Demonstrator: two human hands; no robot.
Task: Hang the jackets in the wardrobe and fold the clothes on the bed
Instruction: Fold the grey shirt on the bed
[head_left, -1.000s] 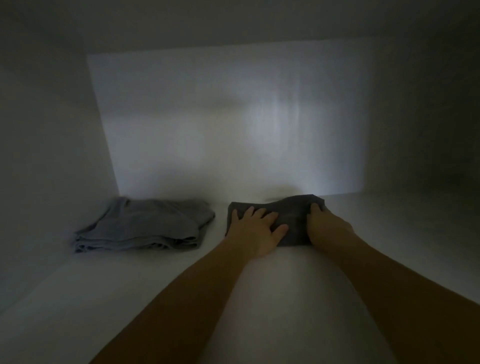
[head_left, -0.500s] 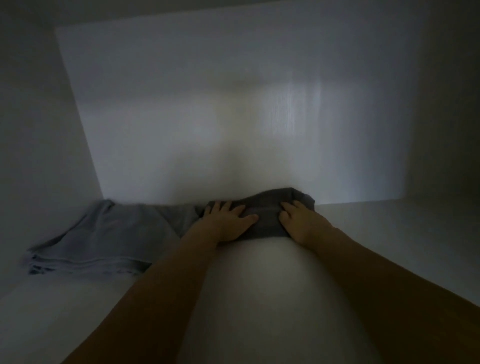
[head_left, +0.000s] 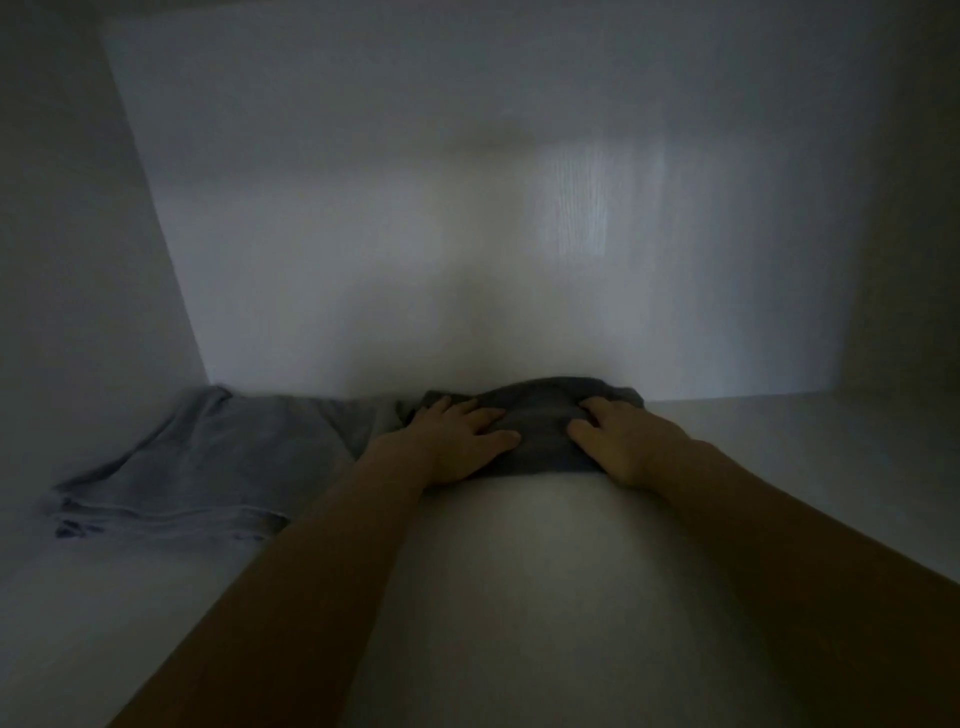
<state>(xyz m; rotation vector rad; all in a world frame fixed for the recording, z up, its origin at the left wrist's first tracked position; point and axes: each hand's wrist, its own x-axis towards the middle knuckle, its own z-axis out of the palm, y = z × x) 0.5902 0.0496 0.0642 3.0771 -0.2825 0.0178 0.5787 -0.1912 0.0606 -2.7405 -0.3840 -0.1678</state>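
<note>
Done: we see a folded grey garment (head_left: 208, 462) on the shelf (head_left: 519, 597).
In hand: left hand (head_left: 457, 441) and right hand (head_left: 623, 441), fingers spread, press the dark garment (head_left: 540, 421).
Left: we cannot tell.

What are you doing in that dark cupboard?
A person is putting folded clothes on a white shelf inside a dim wardrobe. Both the left hand and the right hand lie flat on a dark grey folded cloth at the back wall. A lighter grey folded garment lies beside it on the left, their edges about touching.
</note>
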